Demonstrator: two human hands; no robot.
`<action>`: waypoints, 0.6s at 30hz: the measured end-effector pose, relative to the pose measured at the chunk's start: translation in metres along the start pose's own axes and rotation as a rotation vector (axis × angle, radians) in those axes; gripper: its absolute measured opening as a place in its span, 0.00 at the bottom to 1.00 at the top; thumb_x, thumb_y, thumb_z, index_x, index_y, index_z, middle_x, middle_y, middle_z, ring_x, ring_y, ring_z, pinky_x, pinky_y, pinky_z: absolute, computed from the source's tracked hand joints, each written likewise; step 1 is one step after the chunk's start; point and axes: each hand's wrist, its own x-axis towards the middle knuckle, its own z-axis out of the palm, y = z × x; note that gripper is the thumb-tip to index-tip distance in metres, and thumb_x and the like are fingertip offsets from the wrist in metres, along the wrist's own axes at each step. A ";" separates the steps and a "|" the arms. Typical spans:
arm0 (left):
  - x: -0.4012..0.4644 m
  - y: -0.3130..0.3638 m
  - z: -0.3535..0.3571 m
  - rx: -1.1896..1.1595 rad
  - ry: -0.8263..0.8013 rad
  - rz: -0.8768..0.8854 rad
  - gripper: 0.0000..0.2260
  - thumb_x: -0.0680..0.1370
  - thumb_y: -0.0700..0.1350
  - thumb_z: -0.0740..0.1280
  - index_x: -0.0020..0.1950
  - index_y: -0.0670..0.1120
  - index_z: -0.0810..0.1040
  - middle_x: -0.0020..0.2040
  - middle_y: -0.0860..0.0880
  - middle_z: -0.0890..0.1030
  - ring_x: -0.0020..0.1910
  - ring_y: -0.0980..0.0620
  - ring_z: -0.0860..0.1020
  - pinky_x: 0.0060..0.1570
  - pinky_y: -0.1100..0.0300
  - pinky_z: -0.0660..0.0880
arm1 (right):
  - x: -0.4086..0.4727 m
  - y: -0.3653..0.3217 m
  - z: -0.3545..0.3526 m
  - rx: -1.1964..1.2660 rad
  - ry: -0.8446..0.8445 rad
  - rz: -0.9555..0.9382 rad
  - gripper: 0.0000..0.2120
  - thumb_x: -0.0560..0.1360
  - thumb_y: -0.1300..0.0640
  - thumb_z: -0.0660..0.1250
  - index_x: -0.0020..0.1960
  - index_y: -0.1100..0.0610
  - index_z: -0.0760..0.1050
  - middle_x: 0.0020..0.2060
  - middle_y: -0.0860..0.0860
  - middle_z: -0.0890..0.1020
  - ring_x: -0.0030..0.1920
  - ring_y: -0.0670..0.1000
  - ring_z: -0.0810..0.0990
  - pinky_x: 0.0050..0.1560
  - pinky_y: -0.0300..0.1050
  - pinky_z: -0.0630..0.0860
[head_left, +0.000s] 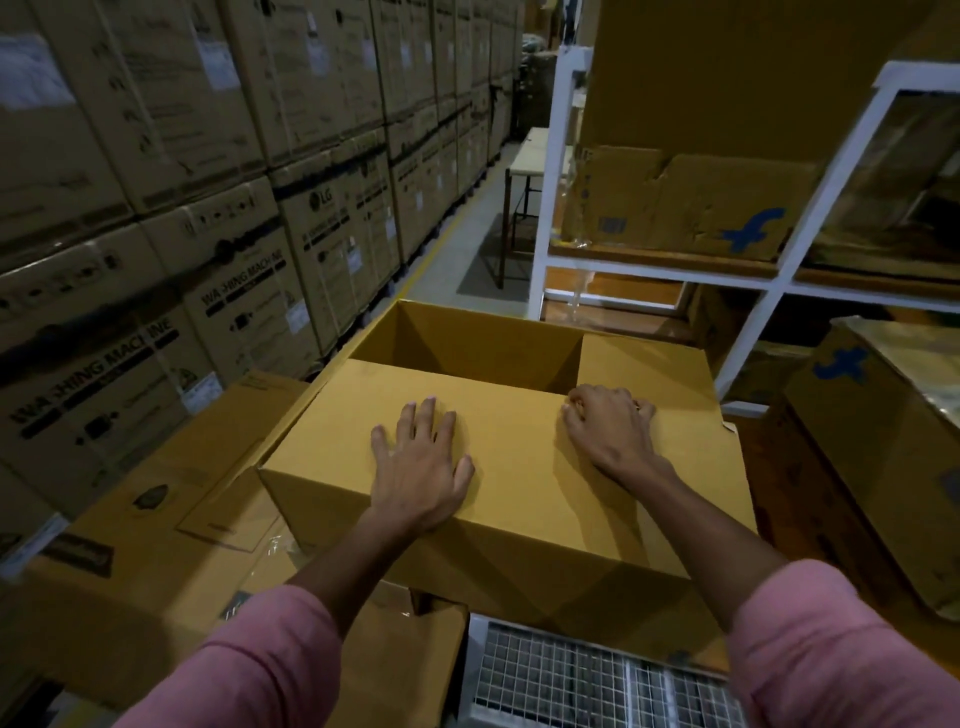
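The wall of washing machine cartons (156, 234) on my left is cut off by the upper and the left edge, and most of the print on them is too dark to read. The white rack (769, 296) on my right is cut off too. I see the worn cartons on its shelves only in part.

Directly in front of me stands the cardboard box (519, 545). Its lower corners are hidden behind my forearms, and I cannot make out what carries it. The far left part of its top is open, but the inside is in shadow, so the bottom does not show. A flat carton (156, 519) lies beside it on the left and goes partly under it. Below the box a wire grid (597, 680) is cut off by the lower edge.

The near flap (498, 415) is folded down over the box, and the side flap (644, 364) on the right is down as well. My left hand (421, 467) lies flat on the near flap with the fingers straight and spread — it holds nothing. My right hand (608, 431) rests where the two flaps meet, with the fingers curled. The fingertips are hidden under the knuckles, so I cannot tell if they grip a flap edge or only press on it.
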 end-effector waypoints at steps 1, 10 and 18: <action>0.002 0.002 -0.005 0.034 0.040 0.026 0.35 0.81 0.67 0.46 0.84 0.51 0.46 0.84 0.45 0.41 0.82 0.42 0.42 0.76 0.32 0.45 | 0.002 -0.002 -0.012 0.014 0.025 -0.019 0.14 0.82 0.47 0.61 0.59 0.52 0.80 0.55 0.51 0.83 0.60 0.56 0.77 0.63 0.60 0.68; 0.032 0.056 -0.144 0.170 0.428 0.197 0.30 0.83 0.64 0.43 0.56 0.47 0.78 0.46 0.47 0.80 0.44 0.47 0.78 0.57 0.44 0.72 | 0.003 -0.036 -0.153 0.133 -0.025 -0.107 0.10 0.83 0.51 0.64 0.52 0.53 0.83 0.47 0.50 0.83 0.45 0.48 0.79 0.44 0.45 0.73; 0.029 0.062 -0.191 -0.089 0.028 0.120 0.18 0.84 0.58 0.59 0.40 0.48 0.73 0.39 0.48 0.77 0.36 0.52 0.75 0.36 0.56 0.73 | -0.020 -0.069 -0.179 0.027 -0.777 -0.139 0.07 0.81 0.51 0.68 0.58 0.47 0.80 0.55 0.49 0.84 0.51 0.47 0.84 0.50 0.44 0.83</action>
